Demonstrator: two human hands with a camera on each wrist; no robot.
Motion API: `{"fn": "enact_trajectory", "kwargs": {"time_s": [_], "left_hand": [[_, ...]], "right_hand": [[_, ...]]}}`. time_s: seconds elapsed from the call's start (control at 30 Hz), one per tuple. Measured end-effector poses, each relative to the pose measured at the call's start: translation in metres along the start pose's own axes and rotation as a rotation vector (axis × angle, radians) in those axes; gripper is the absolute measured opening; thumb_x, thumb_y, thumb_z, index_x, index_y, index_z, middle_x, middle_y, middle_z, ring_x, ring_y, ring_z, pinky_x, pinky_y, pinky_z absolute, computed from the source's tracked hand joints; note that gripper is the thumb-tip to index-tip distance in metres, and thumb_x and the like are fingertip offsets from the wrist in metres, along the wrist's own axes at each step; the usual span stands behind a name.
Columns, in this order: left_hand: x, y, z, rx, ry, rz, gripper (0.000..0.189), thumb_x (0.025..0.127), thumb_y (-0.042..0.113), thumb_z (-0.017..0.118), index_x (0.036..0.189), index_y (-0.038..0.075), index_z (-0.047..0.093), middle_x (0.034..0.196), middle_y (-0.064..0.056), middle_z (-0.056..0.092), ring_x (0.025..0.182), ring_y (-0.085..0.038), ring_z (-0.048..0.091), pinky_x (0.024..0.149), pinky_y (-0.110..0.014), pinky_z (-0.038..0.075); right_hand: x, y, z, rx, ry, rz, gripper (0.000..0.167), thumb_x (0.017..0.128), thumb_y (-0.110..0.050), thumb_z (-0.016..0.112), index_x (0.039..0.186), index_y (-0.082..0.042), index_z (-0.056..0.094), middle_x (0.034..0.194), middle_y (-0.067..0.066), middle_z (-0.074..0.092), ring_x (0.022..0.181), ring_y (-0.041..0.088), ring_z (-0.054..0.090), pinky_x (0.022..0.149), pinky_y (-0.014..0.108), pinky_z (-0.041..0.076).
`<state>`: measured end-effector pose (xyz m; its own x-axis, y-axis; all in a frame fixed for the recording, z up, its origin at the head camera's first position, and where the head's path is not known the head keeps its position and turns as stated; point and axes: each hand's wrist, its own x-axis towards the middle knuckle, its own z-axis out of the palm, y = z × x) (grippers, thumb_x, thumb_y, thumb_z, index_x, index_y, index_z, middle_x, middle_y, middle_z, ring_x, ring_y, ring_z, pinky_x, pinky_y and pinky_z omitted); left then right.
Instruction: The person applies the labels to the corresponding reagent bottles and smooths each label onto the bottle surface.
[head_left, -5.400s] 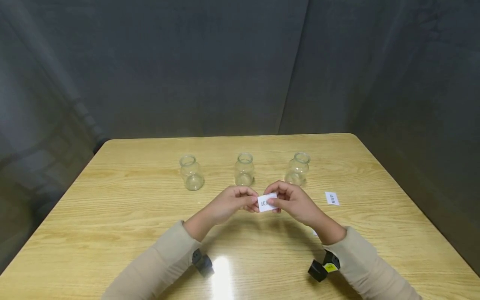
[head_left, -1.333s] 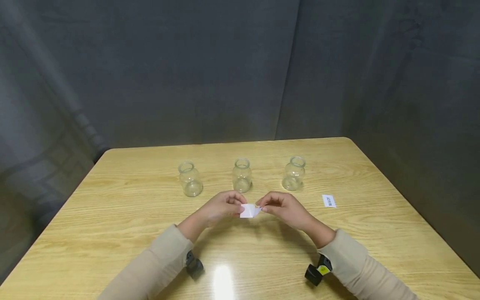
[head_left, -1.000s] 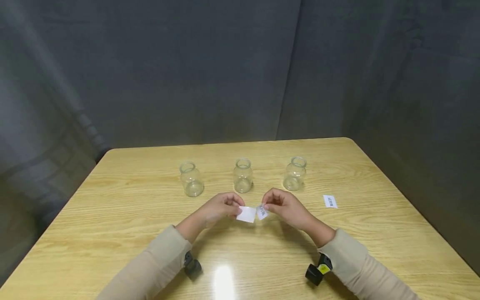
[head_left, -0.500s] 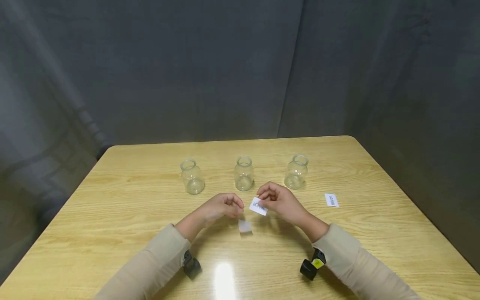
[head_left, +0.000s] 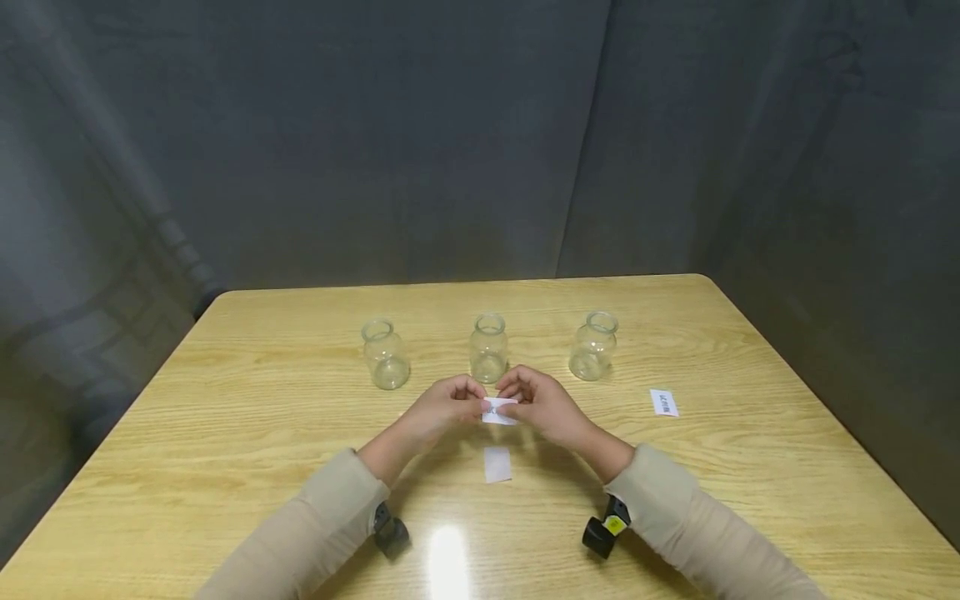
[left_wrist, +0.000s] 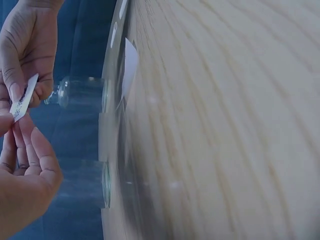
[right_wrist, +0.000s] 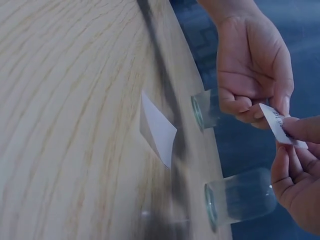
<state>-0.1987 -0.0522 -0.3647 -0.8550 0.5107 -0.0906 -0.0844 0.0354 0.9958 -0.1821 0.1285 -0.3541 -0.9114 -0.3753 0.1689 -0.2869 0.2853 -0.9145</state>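
Left hand (head_left: pixel 442 406) and right hand (head_left: pixel 538 402) meet at table centre, fingertips nearly touching, both pinching the same small white printed paper label (head_left: pixel 498 411) between thumb and fingers. Label is held off the table, just in front of the middle jar. Left wrist view: label (left_wrist: pixel 23 97) seen edge-on, dark print on it, right-hand fingers (left_wrist: pixel 20 60) above, left-hand fingers (left_wrist: pixel 31 150) below. Right wrist view: same label (right_wrist: pixel 278 122) pinched between left-hand fingers (right_wrist: pixel 250 107) and right-hand fingers (right_wrist: pixel 300 127). Both hands curled on it, not flat.

Directly below the hands, toward the person, a blank white rectangular paper slip (head_left: pixel 497 463) lies flat on the light wooden table (head_left: pixel 225 433); it also shows in the right wrist view (right_wrist: pixel 157 129) and left wrist view (left_wrist: pixel 130 65). It is apart from both hands.

Behind the hands, three small clear glass jars stand upright in a row, open mouths up: left jar (head_left: pixel 385 353), middle jar (head_left: pixel 488 347), right jar (head_left: pixel 593 345). Middle jar is just beyond the fingertips, not touched.

Further right on the table, well apart from the hands, another small white printed label (head_left: pixel 663 402) lies flat.

Beige sleeves (head_left: pixel 315 525) cover both forearms. Dark grey cloth backdrop (head_left: pixel 450 133) behind the table.
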Motion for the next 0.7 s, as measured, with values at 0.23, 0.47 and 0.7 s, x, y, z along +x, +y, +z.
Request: {"fn": "enact_trajectory", "kwargs": {"time_s": [0.23,0.47,0.7], "left_hand": [[-0.002,0.000,-0.007,0.013,0.081,0.002,0.011,0.080,0.003,0.057,0.088,-0.002,0.050,0.078,-0.004,0.051,0.073,-0.013,0.050,0.072,-0.029,0.045],[-0.005,-0.001,-0.014,-0.007,0.176,0.006,0.009,0.079,-0.001,0.056,0.085,-0.003,0.051,0.076,-0.003,0.053,0.070,-0.013,0.051,0.077,-0.038,0.044],[-0.007,-0.001,-0.023,0.016,0.288,-0.028,0.012,0.079,0.000,0.057,0.088,-0.007,0.053,0.077,-0.005,0.056,0.070,-0.012,0.054,0.073,-0.030,0.047]], "right_hand": [[0.005,0.004,0.005,-0.005,0.037,0.037,0.013,0.078,-0.001,0.060,0.089,0.001,0.055,0.077,0.007,0.054,0.067,0.015,0.051,0.058,0.024,0.045],[0.012,0.004,0.013,0.076,0.062,0.036,0.013,0.077,0.000,0.060,0.086,0.006,0.052,0.072,0.007,0.054,0.063,0.014,0.052,0.061,0.033,0.048],[0.021,0.003,0.024,0.156,0.107,0.053,0.014,0.077,0.001,0.061,0.085,0.007,0.051,0.070,0.010,0.058,0.062,0.016,0.056,0.063,0.040,0.048]]}}
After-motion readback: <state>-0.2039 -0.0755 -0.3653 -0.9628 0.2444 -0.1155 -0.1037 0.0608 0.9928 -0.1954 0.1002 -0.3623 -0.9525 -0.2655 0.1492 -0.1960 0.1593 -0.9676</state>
